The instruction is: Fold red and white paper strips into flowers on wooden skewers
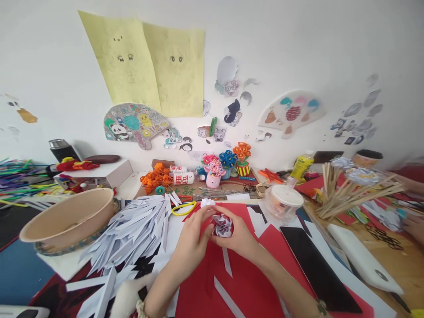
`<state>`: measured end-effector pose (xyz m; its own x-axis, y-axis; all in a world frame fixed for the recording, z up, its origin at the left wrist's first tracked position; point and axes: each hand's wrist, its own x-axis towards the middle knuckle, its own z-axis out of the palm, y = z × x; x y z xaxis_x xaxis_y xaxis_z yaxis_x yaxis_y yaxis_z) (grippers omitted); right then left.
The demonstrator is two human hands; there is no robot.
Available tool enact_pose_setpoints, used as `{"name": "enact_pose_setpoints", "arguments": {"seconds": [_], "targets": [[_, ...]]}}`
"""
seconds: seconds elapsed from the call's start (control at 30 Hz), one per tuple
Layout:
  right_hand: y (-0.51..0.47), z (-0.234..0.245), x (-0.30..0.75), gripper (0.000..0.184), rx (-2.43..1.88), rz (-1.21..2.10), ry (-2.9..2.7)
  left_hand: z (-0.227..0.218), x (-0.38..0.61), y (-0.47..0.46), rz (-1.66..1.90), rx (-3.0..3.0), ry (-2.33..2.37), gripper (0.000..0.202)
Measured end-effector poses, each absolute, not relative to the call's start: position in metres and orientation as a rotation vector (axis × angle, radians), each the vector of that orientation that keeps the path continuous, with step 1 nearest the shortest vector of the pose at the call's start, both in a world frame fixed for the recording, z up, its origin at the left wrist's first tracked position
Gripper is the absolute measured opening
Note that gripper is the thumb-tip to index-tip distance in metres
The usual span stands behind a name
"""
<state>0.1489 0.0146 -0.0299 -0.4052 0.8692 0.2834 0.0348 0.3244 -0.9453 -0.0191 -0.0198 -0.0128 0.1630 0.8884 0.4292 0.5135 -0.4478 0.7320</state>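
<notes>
The head view shows a worktop with a red sheet [251, 287] laid nearest the person, two white strips [228, 297] lying loose on it. Over the far part of the red sheet, both hands grip one paper rosette [221, 226] — the left hand [195, 228] pinching its left side, the right hand [240, 235] curled around its right, fingers hiding its edges.

Clutter crowds the red sheet: a heap of folded paper [132, 229] to its left, with a tan bowl [82, 227] past that; a black slab [318, 269] to its right, then a white device [364, 258]. Further right, another person's hand [414, 226] shows at the edge.

Beyond the red sheet stand a lidded tub [286, 195] and potted craft flowers [213, 170] — and behind everything, a white wall [238, 26] bearing yellow drawings [180, 84] and fan shapes [293, 112].
</notes>
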Motion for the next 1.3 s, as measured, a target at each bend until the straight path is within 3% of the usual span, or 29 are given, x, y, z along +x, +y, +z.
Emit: {"name": "enact_pose_setpoints", "arguments": {"seconds": [0.17, 0.27, 0.43, 0.53, 0.63, 0.73, 0.8, 1.03, 1.17, 1.23, 1.3], "targets": [[0.019, -0.033, 0.149, 0.03, -0.825, 1.181, -1.532, -0.015, -0.023, -0.015, 1.304, 1.898, 1.333, 0.031], [0.018, -0.033, 0.147, 0.03, -0.82, 1.159, -1.458, -0.021, -0.016, -0.015, 1.193, 1.837, 1.18, 0.028], [0.013, -0.032, 0.144, 0.034, -0.715, 1.338, -1.325, -0.025, -0.003, -0.022, 1.115, 1.801, 1.179, 0.043], [0.012, -0.029, 0.148, 0.046, -0.534, 1.647, -1.259, -0.018, -0.004, -0.025, 1.19, 1.8, 1.165, 0.056], [0.01, -0.025, 0.155, 0.075, -0.354, 1.84, -1.291, -0.008, -0.01, -0.028, 1.228, 1.82, 0.999, 0.067], [0.008, -0.022, 0.162, 0.097, -0.252, 1.888, -1.367, 0.0, -0.011, -0.032, 1.162, 1.817, 0.833, 0.058], [0.007, -0.023, 0.163, 0.101, -0.224, 1.934, -1.394, 0.002, -0.007, -0.035, 1.156, 1.783, 0.842, 0.047], [0.011, -0.029, 0.154, 0.082, -0.287, 1.772, -1.373, -0.004, 0.003, -0.031, 1.452, 1.885, 1.38, 0.033], [0.013, -0.032, 0.153, 0.049, -0.408, 1.651, -1.342, 0.001, -0.005, -0.029, 1.438, 2.064, 1.327, 0.04], [0.014, -0.032, 0.155, 0.047, -0.397, 1.667, -1.36, 0.006, -0.009, -0.031, 1.428, 2.147, 1.233, 0.041], [0.014, -0.03, 0.157, 0.053, -0.359, 1.682, -1.42, 0.011, -0.012, -0.033, 1.402, 2.208, 1.141, 0.029]]}}
